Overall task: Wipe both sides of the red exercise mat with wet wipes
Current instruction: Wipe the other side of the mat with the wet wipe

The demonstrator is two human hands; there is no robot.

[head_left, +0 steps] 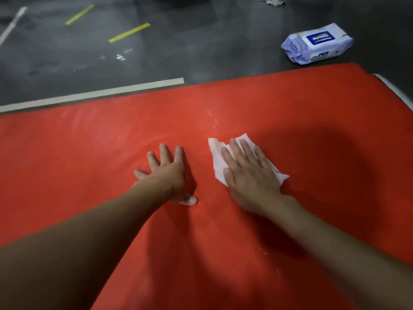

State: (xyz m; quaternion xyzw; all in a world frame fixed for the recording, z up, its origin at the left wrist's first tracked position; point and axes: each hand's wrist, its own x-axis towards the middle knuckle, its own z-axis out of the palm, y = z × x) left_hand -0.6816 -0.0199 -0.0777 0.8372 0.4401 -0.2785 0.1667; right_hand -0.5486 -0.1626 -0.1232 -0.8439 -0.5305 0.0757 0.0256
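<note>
**A:** Both hands are down on the red exercise mat point(89, 153), which lies flat on the dark floor point(201, 41) and fills the lower frame. The right hand point(250, 173) is laid flat, fingers straight, pressing a white wet wipe point(218, 157) onto the surface. It grips nothing, just palm weight on the sheet.

**B:** And the left hand point(167, 173) sits at nine o'clock from it, just beside, fingers spread and flat on bare mat. It looks to me like a brace. So I'd say we're mid-wipe on the upward face.

**A:** Agreed. There's a wet glint at twelve o'clock from the wipe, so I'd judge that patch done. The next stroke calls for even pressure and a sweep into the dry-looking red out at nine o'clock.

**B:** The flip comes later, by my reckoning. The pack of wipes point(317, 43) lies on the floor at one o'clock, well apart from the hands, if a fresh sheet is needed.

**A:** What can't we see?

**B:** The underside, naturally. The mat runs off the frame at three, six and nine o'clock, so its full length is anyone's guess. Most of the wipe hides beneath the palm. There's a pale spot by the left thumb, nail or scrap, I can't tell. Something white and crumpled point(273, 0) is cut off at twelve o'clock.
</note>
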